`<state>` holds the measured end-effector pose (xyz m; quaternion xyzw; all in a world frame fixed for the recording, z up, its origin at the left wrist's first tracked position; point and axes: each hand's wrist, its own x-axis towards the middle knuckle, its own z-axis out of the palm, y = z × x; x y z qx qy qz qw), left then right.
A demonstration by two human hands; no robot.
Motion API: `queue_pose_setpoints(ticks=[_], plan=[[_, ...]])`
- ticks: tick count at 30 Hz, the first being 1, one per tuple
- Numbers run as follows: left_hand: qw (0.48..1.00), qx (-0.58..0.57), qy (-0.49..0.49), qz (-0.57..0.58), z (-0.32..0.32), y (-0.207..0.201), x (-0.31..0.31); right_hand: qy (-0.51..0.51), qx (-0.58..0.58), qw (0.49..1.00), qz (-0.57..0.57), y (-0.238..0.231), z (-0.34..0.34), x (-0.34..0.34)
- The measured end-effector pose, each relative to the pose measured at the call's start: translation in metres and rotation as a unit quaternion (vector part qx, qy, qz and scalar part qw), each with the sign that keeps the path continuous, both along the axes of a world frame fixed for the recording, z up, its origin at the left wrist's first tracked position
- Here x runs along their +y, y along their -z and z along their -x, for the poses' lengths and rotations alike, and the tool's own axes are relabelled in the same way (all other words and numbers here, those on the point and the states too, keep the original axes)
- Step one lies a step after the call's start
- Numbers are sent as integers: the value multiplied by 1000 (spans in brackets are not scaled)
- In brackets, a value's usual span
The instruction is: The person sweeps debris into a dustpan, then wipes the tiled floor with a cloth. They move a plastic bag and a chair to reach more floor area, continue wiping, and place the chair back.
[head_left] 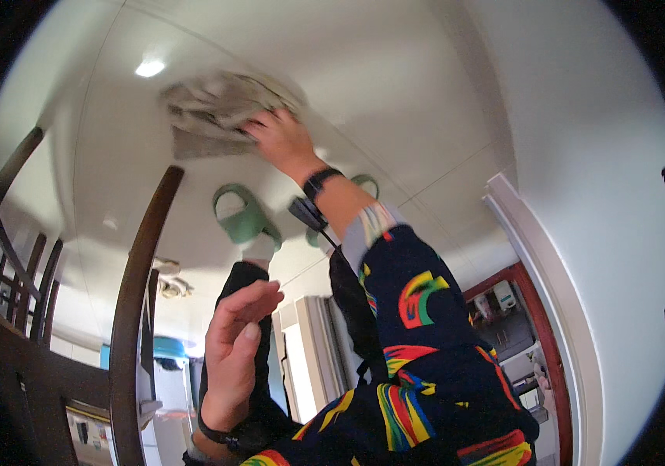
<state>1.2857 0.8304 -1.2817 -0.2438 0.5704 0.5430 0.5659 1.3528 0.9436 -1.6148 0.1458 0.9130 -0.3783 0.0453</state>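
A crumpled grey-beige rag lies spread on the pale tiled floor, its far right edge smeared by motion. My right hand reaches down onto the rag's right side, its fingers pressed into the cloth. A black band circles that wrist, with a dark box-shaped device beside it. My left hand hovers near my left knee, holding nothing, with its fingers loosely curved and the thumb apart. Green slippers are on my feet, just nearer than the rag.
Dark wooden chairs crowd the left side, one leg ending close to the rag. At the right rises a white wall with a pale door frame. Behind my legs are a blue-topped item and a red-brown framed cabinet.
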Motion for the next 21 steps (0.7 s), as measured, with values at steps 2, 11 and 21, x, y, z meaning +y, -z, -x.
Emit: queue_pose_setpoints(ticks=[2,11,21], plan=[[1000,4,10,-1,1,1,4,43,-50,998,-25,-6,-59,31],[999,-7,41,-4,-2,-3,13,320,-329,887,-45,-39,-201,126],[999,11,52,-6,-4,1,23,-46,24,978,-204,-23,169,183]])
